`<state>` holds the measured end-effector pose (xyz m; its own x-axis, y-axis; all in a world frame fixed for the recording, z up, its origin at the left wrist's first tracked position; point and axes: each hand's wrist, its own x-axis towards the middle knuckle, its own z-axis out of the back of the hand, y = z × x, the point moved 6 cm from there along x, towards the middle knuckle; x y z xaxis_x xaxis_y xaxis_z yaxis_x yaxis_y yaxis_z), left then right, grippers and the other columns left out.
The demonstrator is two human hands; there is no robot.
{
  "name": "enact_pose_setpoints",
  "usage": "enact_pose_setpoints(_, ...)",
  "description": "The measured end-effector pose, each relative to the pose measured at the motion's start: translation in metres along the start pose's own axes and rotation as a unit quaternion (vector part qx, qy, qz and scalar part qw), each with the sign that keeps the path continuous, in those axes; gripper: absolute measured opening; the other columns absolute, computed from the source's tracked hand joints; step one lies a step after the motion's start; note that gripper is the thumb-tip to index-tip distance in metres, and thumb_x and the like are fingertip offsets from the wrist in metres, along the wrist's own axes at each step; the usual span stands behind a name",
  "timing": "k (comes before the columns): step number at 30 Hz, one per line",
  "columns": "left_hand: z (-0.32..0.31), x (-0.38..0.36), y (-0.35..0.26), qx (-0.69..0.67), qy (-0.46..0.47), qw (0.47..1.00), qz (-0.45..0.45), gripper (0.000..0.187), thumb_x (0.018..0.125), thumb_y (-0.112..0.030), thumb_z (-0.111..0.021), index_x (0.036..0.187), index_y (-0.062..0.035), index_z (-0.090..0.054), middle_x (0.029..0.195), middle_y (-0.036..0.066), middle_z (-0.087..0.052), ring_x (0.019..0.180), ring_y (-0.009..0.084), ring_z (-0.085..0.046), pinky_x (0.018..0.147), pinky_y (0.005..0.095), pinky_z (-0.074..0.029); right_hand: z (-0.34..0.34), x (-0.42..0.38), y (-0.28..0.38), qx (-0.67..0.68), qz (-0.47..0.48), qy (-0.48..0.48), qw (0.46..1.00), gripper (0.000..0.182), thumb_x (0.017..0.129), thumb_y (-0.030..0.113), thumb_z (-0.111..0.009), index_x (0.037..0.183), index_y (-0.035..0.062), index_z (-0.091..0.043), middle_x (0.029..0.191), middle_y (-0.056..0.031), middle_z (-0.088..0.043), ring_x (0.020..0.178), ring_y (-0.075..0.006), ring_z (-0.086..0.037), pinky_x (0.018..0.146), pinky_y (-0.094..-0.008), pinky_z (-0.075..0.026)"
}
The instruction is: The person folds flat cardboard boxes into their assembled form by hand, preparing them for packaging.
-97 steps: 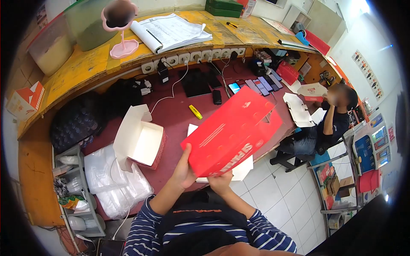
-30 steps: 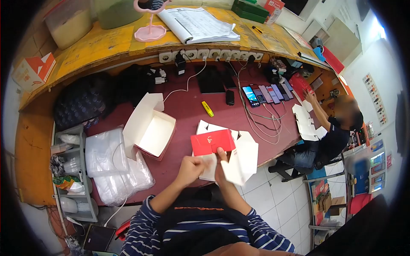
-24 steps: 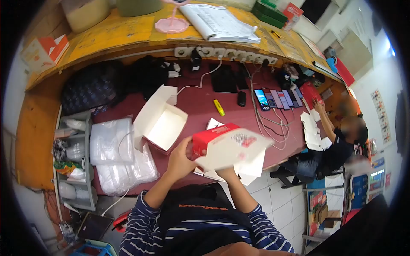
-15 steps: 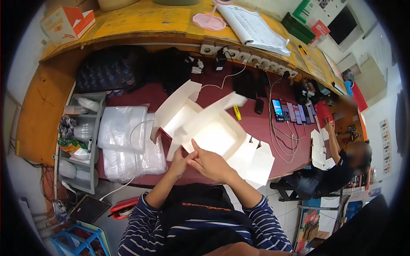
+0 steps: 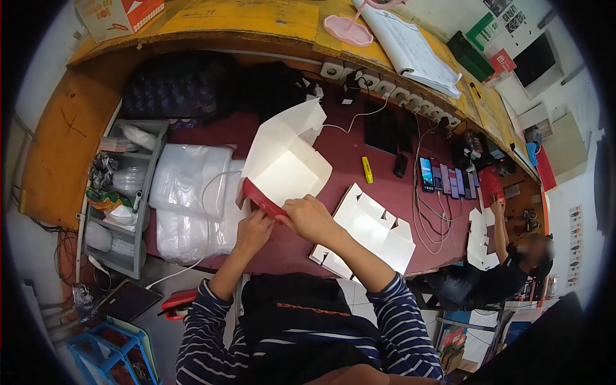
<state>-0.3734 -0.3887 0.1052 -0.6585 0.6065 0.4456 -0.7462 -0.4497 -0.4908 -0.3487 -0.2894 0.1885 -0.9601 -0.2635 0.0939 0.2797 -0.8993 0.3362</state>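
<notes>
An open cardboard box (image 5: 300, 165), white inside with a red outer panel, stands on the dark red table in front of me, its lid raised on the left. My left hand (image 5: 255, 232) is closed, with bent fingers at the lower edge of the red panel. Thumb and fingers of my right hand (image 5: 312, 219) grip the near right corner of the box, where the red panel ends. Some fingertips are hidden behind the panel. Just right of my right hand lies a flat, unfolded white box sheet (image 5: 374, 234) with slots cut in it.
Stacked clear plastic bags (image 5: 186, 212) and a grey drawer organiser (image 5: 151, 170) are on the left. Behind the sheet lie a yellow highlighter (image 5: 367, 170), charging cables and several phones (image 5: 427, 173). A co-worker (image 5: 471, 276) sits at the right, reaching onto the table.
The box has turned and moved left, off the flat sheet; its red panel now faces me. My hands have moved apart, from touching each other to gripping along that panel.
</notes>
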Motion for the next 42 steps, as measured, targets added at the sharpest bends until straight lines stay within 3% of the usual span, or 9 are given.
enact_pose_setpoints(10,0.003,0.0,0.008,-0.063,-0.037,0.988,-0.135,0.014,0.065,-0.007,-0.06,0.078,-0.01,-0.063,0.076,0.0,-0.059,0.058,0.016,-0.058,0.049,0.0266,-0.047,-0.041,-0.001,-0.018,-0.065,-0.038,-0.052,0.996,0.015,0.074,0.019,-0.057,0.067,0.0052,-0.056,0.062,-0.0076,-0.053,0.058,-0.0242,-0.055,0.057,-0.034,-0.042)
enact_pose_setpoints(17,0.006,0.006,0.013,-0.112,0.016,0.987,-0.115,0.025,0.057,-0.001,-0.061,0.079,-0.012,-0.065,0.081,0.001,-0.061,0.063,0.018,-0.059,0.052,0.0278,-0.048,-0.051,0.005,-0.011,-0.175,-0.022,0.013,0.984,0.007,0.072,0.013,-0.053,0.069,0.0061,-0.053,0.068,-0.007,-0.052,0.057,-0.0197,-0.056,0.057,-0.0309,-0.041)
enact_pose_setpoints(25,0.004,0.006,0.013,-0.119,0.026,0.987,-0.105,0.018,0.065,-0.004,-0.058,0.081,-0.0113,-0.063,0.081,0.0,-0.058,0.066,0.0183,-0.059,0.055,0.0283,-0.048,-0.064,0.002,-0.011,-0.189,-0.033,0.025,0.981,0.011,0.071,0.015,-0.053,0.073,0.0042,-0.054,0.07,-0.0085,-0.053,0.056,-0.0216,-0.057,0.055,-0.0331,-0.044)
enact_pose_setpoints(28,0.004,0.007,0.01,-0.11,0.007,0.99,-0.092,0.016,0.063,-0.003,-0.059,0.077,-0.0099,-0.062,0.076,0.002,-0.056,0.062,0.0196,-0.057,0.051,0.03,-0.046,-0.061,0.005,-0.019,-0.177,-0.084,0.031,0.98,0.012,0.073,0.016,-0.051,0.071,0.0046,-0.056,0.069,-0.0086,-0.055,0.056,-0.0209,-0.058,0.053,-0.0327,-0.046)
enact_pose_setpoints(30,-0.002,-0.002,0.009,-0.086,0.012,0.992,-0.093,0.015,0.063,-0.004,-0.059,0.077,-0.0095,-0.062,0.076,0.003,-0.056,0.061,0.0199,-0.057,0.05,0.0302,-0.046,-0.059,0.007,-0.02,-0.072,-0.08,0.083,0.991,0.02,0.071,0.019,-0.054,0.076,0.0003,-0.056,0.073,-0.0139,-0.058,0.062,-0.0275,-0.059,0.054,-0.0375,-0.047)
enact_pose_setpoints(35,0.0,-0.004,-0.007,-0.063,-0.009,0.987,-0.147,0.016,0.064,-0.005,-0.059,0.079,-0.0093,-0.062,0.078,0.006,-0.056,0.06,0.0211,-0.057,0.05,0.0309,-0.047,-0.041,0.041,-0.013,0.001,-0.113,0.012,0.994,0.018,0.069,0.016,-0.053,0.072,-0.0015,-0.058,0.069,-0.0183,-0.059,0.059,-0.0311,-0.059,0.05,-0.0374,-0.047)
enact_pose_setpoints(38,-0.004,-0.006,0.004,0.026,0.024,0.992,-0.121,0.024,0.066,-0.005,-0.057,0.089,-0.0091,-0.059,0.086,0.007,-0.056,0.06,0.0223,-0.057,0.049,0.0314,-0.047,-0.051,0.049,-0.01,-0.031,-0.096,0.003,0.995,0.015,0.068,0.012,-0.052,0.067,-0.0011,-0.058,0.064,-0.0188,-0.058,0.056,-0.0316,-0.059,0.049,-0.0375,-0.048)
enact_pose_setpoints(40,0.006,-0.005,0.028,0.133,-0.016,0.991,0.032,0.03,0.068,-0.006,-0.054,0.098,-0.0072,-0.055,0.095,0.008,-0.055,0.06,0.0233,-0.058,0.046,0.0316,-0.048,-0.053,0.05,-0.006,-0.042,-0.084,-0.012,0.996,0.013,0.067,0.011,-0.052,0.065,-0.0006,-0.058,0.061,-0.0184,-0.058,0.054,-0.0314,-0.059,0.049,-0.0374,-0.048)
enact_pose_setpoints(42,0.002,-0.009,0.03,0.135,-0.028,0.99,0.027,0.029,0.07,-0.006,-0.053,0.098,-0.0072,-0.055,0.098,0.007,-0.054,0.066,0.0223,-0.058,0.049,0.0306,-0.049,-0.052,0.049,-0.006,-0.052,-0.093,-0.018,0.994,0.012,0.066,0.009,-0.052,0.063,0.0003,-0.058,0.061,-0.0177,-0.058,0.055,-0.0304,-0.059,0.048,-0.0366,-0.048)
